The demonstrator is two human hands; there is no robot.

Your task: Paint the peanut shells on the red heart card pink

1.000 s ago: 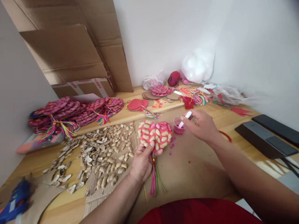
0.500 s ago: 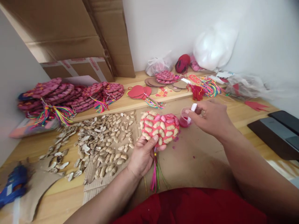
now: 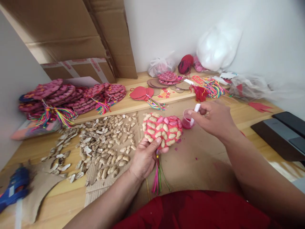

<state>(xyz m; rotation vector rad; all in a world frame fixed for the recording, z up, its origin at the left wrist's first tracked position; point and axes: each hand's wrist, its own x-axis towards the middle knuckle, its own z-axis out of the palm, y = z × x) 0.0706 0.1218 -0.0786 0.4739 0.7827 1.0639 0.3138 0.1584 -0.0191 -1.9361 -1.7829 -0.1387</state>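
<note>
My left hand point(image 3: 145, 157) grips the lower edge of a red heart-shaped piece point(image 3: 162, 130) covered with peanut shells, a few of them painted pink; a coloured tassel point(image 3: 158, 175) hangs below it. My right hand point(image 3: 215, 121) pinches a white-handled brush point(image 3: 195, 111) whose tip dips into a small cup of pink paint point(image 3: 187, 119) standing just right of the heart.
Loose peanut shells point(image 3: 100, 146) cover the cardboard to the left. Stacks of finished pink pieces with tassels point(image 3: 69, 100) lie at the back left, a blue glue gun point(image 3: 14, 187) at the near left, bags and thread point(image 3: 209, 89) at the back, dark flat devices point(image 3: 283, 133) at the right.
The view tilted down a second ago, then held almost still. My right hand keeps the brush in the paint cup; my left hand holds the heart in place.
</note>
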